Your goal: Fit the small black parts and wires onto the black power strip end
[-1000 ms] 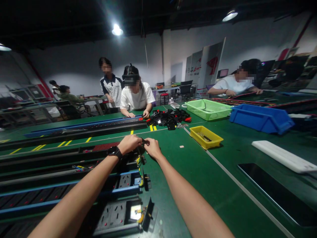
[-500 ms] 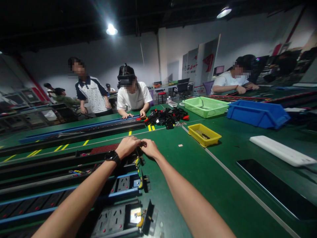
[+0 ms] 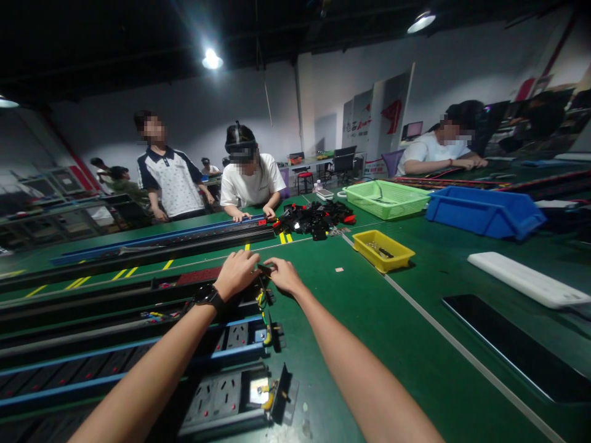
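My left hand [image 3: 237, 274], with a dark watch [image 3: 210, 296] on its wrist, is bent over the right end of a black power strip; its fingers are closed, and what they grip is hidden. Just right of it, my right hand [image 3: 285, 275] pinches a small black end plate [image 3: 265, 269] between thumb and fingers. Nearer to me lie a blue-edged power strip [image 3: 237, 335] and a black power strip [image 3: 219, 397]. Yellow-green wires [image 3: 266, 332] and a tilted black end plate [image 3: 282, 394] show at their ends.
Across the green table [image 3: 351, 344] a co-worker [image 3: 249, 178] handles a blue strip beside a pile of black parts [image 3: 316, 216]. To the right are a yellow tray [image 3: 385, 261], green basket [image 3: 388, 209], blue bin [image 3: 480, 218], white bar [image 3: 526, 280] and phone [image 3: 512, 344].
My hands have drawn slightly apart at the strip's end, and more of the black end plate shows between them. The view has shifted a little.
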The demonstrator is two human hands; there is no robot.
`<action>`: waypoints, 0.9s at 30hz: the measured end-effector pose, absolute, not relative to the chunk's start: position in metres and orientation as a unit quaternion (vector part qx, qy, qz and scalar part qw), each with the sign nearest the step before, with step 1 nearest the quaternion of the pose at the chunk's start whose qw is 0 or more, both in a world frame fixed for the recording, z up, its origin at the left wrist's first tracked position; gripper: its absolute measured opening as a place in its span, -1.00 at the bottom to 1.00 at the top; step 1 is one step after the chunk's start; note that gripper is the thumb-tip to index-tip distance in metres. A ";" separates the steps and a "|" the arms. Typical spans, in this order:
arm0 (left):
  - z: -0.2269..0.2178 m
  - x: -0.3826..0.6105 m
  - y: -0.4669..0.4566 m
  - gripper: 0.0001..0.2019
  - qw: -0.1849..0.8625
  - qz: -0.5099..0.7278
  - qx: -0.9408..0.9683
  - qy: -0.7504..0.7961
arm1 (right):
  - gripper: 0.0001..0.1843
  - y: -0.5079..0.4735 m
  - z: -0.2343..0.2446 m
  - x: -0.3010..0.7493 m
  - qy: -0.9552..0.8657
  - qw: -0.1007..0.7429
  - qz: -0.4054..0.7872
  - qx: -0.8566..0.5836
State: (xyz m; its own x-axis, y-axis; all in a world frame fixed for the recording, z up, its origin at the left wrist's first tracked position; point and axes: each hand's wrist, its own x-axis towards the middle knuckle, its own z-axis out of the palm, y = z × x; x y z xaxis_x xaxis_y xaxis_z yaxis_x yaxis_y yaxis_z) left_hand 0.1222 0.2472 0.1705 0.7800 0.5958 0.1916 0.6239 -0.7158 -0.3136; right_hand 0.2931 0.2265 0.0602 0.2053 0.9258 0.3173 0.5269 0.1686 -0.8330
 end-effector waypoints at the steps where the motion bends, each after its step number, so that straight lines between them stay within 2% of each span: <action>1: 0.172 0.116 0.244 -0.81 0.185 -0.050 -0.924 -0.332 | -0.43 0.228 0.059 0.293 -0.580 0.495 0.216 -0.610; 4: 0.176 0.092 0.232 -0.81 0.163 -0.115 -0.917 -0.346 | -0.42 0.231 0.055 0.296 -0.519 0.548 0.218 -0.618; 7: 0.178 0.064 0.211 -0.80 0.112 -0.195 -0.912 -0.344 | -0.52 0.230 0.053 0.301 -0.461 0.580 0.177 -0.648; 12: 0.169 0.020 0.141 -0.77 0.019 -0.276 -0.891 -0.359 | -0.63 0.221 0.052 0.306 -0.411 0.594 0.142 -0.677; 16: 0.153 -0.003 0.072 -0.76 -0.042 -0.281 -0.887 -0.365 | -0.65 0.205 0.052 0.305 -0.416 0.592 0.141 -0.676; 22: 0.137 -0.015 0.005 -0.77 -0.046 -0.302 -0.881 -0.360 | -0.68 0.164 0.054 0.306 -0.443 0.588 0.154 -0.659; 27: 0.132 -0.023 -0.023 -0.71 -0.047 -0.330 -0.861 -0.384 | -0.71 0.111 0.052 0.321 -0.524 0.555 0.254 -0.594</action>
State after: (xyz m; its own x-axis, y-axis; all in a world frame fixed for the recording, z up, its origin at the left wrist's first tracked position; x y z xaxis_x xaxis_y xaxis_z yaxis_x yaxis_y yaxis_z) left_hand -0.0233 -0.0226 0.1323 0.4876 0.6926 0.5315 0.6303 -0.7006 0.3346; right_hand 0.3206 0.1111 0.0524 0.3209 0.9044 0.2811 0.3407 0.1666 -0.9253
